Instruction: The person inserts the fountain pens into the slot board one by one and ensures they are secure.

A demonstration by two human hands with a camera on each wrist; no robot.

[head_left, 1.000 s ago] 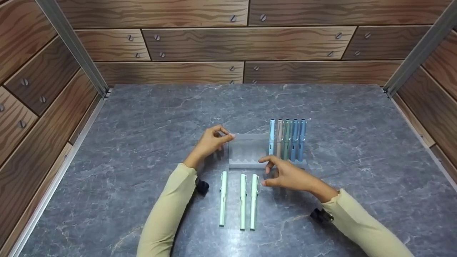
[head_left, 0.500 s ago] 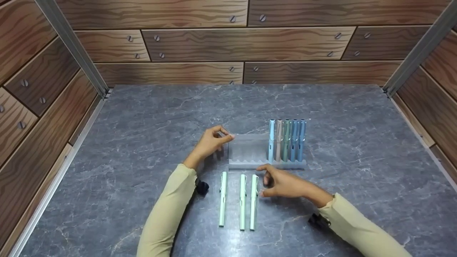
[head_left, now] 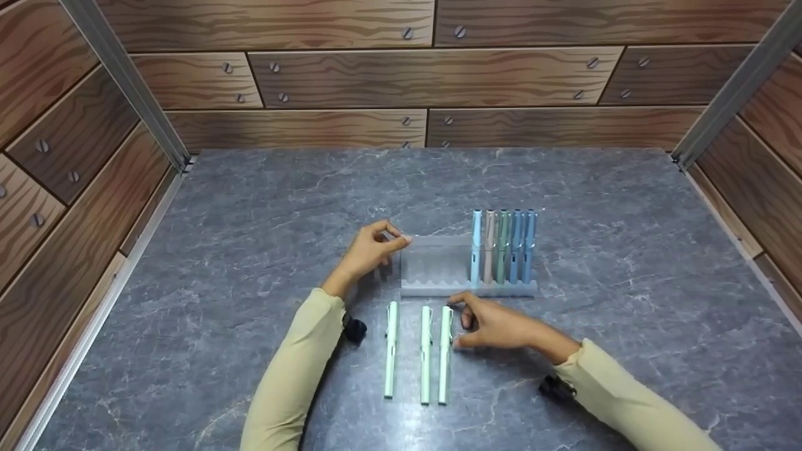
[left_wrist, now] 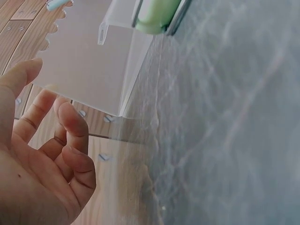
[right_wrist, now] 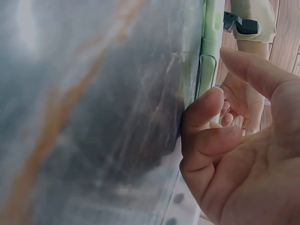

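Note:
My left hand [head_left: 368,252] pinches the upper left corner of a clear acrylic pen stand [head_left: 433,263] between thumb and forefinger. The left wrist view has the thumb in front of the clear panel [left_wrist: 86,65] and a fingertip behind it. Several capped pens [head_left: 503,247] in blue, grey-pink and green lean upright in the stand's right half. In front of it lie three mint green pens [head_left: 426,357] on the table. My right hand [head_left: 501,324] is beside the rightmost one, fingers bent and apart, thumb and forefinger tips close to its clip end [right_wrist: 206,75].
The grey marbled table [head_left: 269,188] spreads around the stand. Wood-patterned walls [head_left: 432,75] enclose its back and sides, with metal posts [head_left: 135,81] at the corners. A black wrist camera [head_left: 355,328] sits on my left sleeve.
My right hand has come down from the stand's front ledge toward me, closer to the rightmost mint pen. The left hand keeps its place at the stand's corner.

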